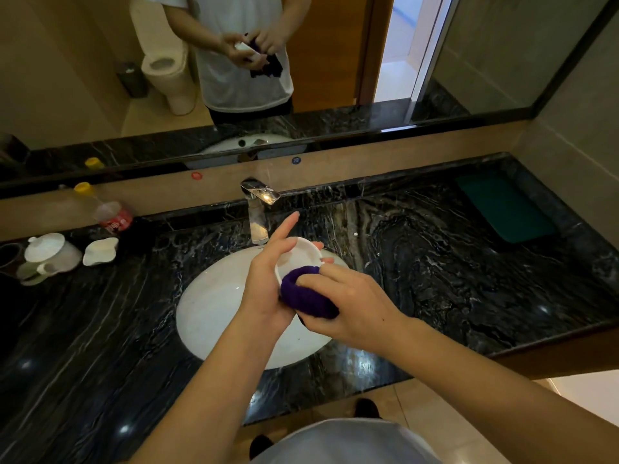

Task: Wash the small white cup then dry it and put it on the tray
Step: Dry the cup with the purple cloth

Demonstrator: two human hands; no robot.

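Over the white sink basin [214, 306], my left hand [268, 279] holds the small white cup [301, 254] from its left side, index finger sticking up toward the tap. My right hand [348, 303] grips a purple cloth [306, 294] and presses it against the cup's near rim and inside. Part of the cup is hidden by the cloth and my fingers. A dark green tray [505, 205] lies on the counter at the far right.
A chrome tap [258, 209] stands behind the basin, with no water visibly running. On the left of the black marble counter [435, 262] stand a lidded white cup [50, 252], a white pitcher [100, 251] and a plastic bottle [107, 211]. A mirror lines the wall.
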